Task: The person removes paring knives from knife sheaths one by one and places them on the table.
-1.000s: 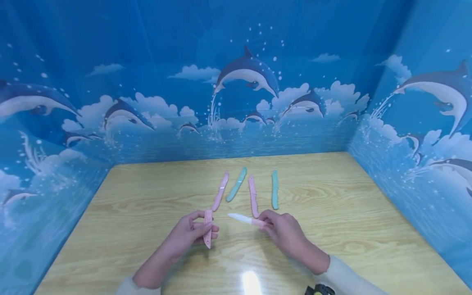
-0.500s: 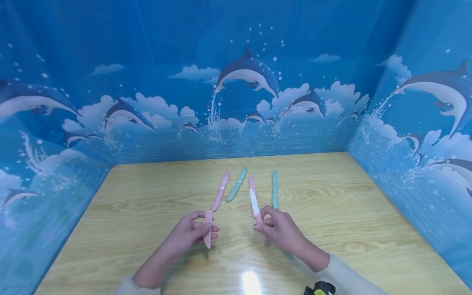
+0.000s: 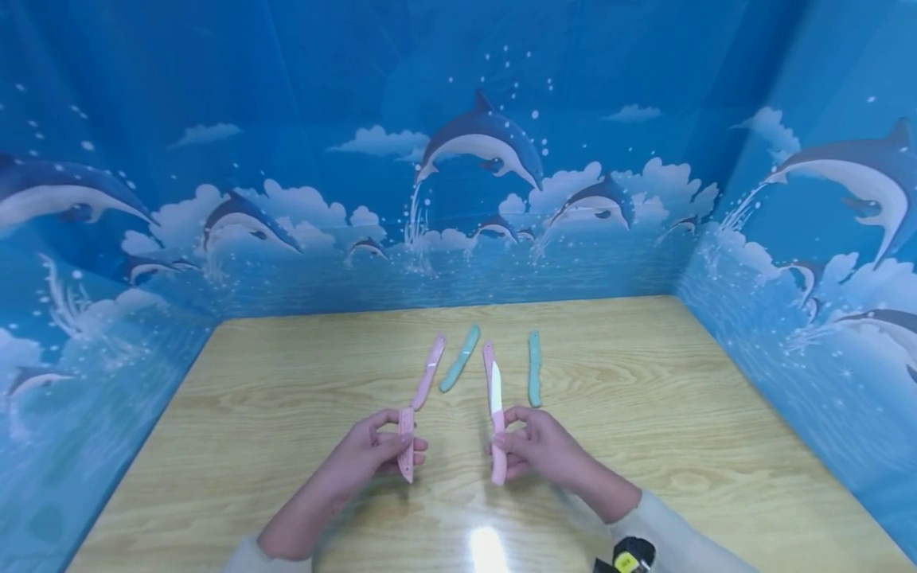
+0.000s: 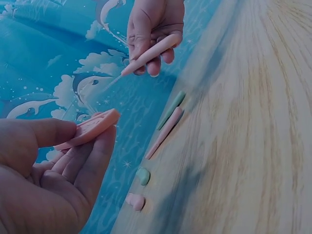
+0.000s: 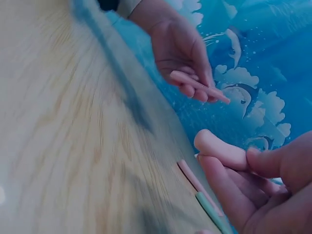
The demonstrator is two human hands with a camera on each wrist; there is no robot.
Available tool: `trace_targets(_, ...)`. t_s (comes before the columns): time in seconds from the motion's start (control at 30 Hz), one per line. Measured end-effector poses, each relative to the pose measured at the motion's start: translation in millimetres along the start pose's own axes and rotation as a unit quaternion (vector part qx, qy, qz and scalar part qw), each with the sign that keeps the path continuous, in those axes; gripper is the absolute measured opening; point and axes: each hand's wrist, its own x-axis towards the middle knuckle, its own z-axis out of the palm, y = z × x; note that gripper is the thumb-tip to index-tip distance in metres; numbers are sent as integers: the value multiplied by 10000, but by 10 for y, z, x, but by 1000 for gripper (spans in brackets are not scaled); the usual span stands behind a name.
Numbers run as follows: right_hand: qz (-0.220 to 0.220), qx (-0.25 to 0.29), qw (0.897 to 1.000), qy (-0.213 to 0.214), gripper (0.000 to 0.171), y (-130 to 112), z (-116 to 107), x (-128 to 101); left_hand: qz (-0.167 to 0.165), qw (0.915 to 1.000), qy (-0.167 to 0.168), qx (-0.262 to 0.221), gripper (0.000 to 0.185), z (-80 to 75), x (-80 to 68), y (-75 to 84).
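**Operator:** While I scan from the biggest thing down, I start with the dolphin-print backdrop (image 3: pixel 458 159) walling three sides, then the wooden table (image 3: pixel 680 446) under everything.

**Colleague:** And the hands?

**Operator:** I see the left hand (image 3: pixel 372 454) at about seven o'clock from the table's middle, fingers and thumb curled round a pink sheath (image 3: pixel 406 446) that stands roughly on end. I see the right hand (image 3: pixel 540 447) at about five o'clock, pinching the pink handle of a knife (image 3: pixel 497 430), white blade pointing to twelve o'clock. The two hands are near each other but apart.

**Colleague:** Does the blade touch the sheath?

**Operator:** No, I see a clear gap between them. My left wrist view shows the sheath (image 4: pixel 90 129) pressed between thumb and fingers, with the knife (image 4: pixel 146 54) held across from it. My right wrist view shows the handle (image 5: pixel 219 148) under the thumb, and the sheath (image 5: pixel 200 87) in the other hand beyond.

**Colleague:** What lies on the table?

**Operator:** I count four covered knives at twelve o'clock from the hands: a pink one (image 3: pixel 428 372), a teal one (image 3: pixel 459 358), a second pink one (image 3: pixel 489 356) partly behind the raised blade, and a second teal one (image 3: pixel 534 369). They lie side by side, none touching that I can tell.
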Motion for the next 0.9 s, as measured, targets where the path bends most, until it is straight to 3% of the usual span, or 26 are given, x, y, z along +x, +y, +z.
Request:
trace_targets(0.27, 324, 674, 9970, -214, 41, 48, -51, 13, -73, 9998, -92, -169, 55, 8, -9, 0)
trace_targets(0.5, 322, 719, 9967, -206, 41, 32, -47, -8, -190, 9994, -87, -265, 56, 18, -10, -3)
trace_targets(0.9, 294, 616, 9974, -220, 39, 40, -15, 2, -95, 9995, 47, -312, 53, 15, -19, 9)
